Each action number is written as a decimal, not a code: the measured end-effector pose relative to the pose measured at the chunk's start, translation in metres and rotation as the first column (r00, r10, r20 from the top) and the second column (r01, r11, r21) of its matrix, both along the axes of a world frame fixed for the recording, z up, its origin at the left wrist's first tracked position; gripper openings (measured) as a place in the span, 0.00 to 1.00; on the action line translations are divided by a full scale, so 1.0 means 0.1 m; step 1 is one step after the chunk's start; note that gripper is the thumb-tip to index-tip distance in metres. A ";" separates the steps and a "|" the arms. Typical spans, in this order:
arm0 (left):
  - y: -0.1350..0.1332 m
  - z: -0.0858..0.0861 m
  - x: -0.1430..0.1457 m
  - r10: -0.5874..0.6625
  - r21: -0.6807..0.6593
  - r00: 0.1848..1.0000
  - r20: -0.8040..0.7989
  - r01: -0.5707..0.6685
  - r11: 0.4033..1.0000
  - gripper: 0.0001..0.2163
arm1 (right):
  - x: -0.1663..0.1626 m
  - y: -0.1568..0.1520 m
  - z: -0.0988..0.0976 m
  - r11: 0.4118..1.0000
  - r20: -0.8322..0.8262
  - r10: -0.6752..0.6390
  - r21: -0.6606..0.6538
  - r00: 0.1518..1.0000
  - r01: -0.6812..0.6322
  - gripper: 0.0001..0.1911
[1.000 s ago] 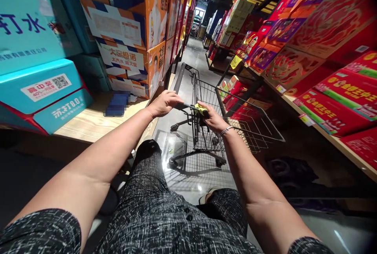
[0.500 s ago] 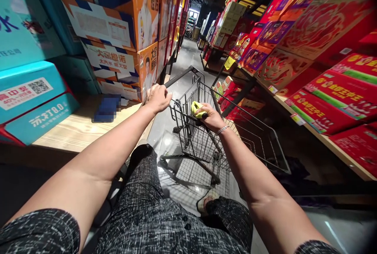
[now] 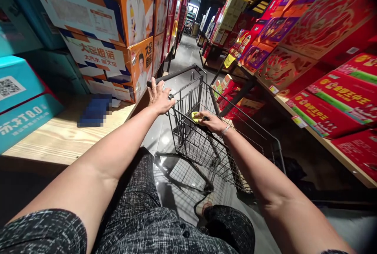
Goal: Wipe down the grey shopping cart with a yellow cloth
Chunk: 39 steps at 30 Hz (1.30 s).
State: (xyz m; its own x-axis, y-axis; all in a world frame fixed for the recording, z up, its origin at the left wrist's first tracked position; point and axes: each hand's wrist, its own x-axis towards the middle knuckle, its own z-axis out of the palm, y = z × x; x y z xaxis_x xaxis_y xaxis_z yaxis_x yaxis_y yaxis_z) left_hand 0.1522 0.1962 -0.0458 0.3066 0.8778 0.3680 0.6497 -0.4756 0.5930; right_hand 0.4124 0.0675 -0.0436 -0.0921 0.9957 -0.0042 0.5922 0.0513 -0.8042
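A dark wire shopping cart stands tilted in view in front of my legs. My left hand lies at the near end of its black handle bar, fingers spread, fingertips over the bar. My right hand, wearing a thin bracelet, is closed on a yellow-green cloth at the upper edge of the basket. Between those fingers a small black part shows; I cannot tell whether it belongs to the cart. The cloth is mostly covered by the hand.
On the left, a wooden shelf carries orange-and-blue cartons, a teal carton and a dark blue, partly pixelated flat object. Red boxes line the right shelf. A tiled aisle runs ahead.
The cart has shifted and turned slightly, uncovering the handle's end. My left fingers have spread from a closer hold. My right hand has moved a little lower, flattening over the cloth.
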 end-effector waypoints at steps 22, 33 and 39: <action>0.55 -0.39 0.41 0.127 -0.140 0.941 0.314 -0.086 0.986 0.53 | 0.01 0.51 -0.29 0.996 0.271 0.017 -0.087 0.962 0.007 0.24; 0.76 -0.70 0.43 0.107 -0.175 0.968 0.225 -0.068 0.982 0.53 | -0.54 2.17 -0.36 0.767 0.350 -0.192 0.636 0.917 -0.082 0.39; 0.86 -0.74 0.36 0.018 -0.079 0.981 0.192 -0.003 0.997 0.54 | -0.48 1.78 -1.33 0.905 0.349 -0.019 0.404 0.937 -0.132 0.35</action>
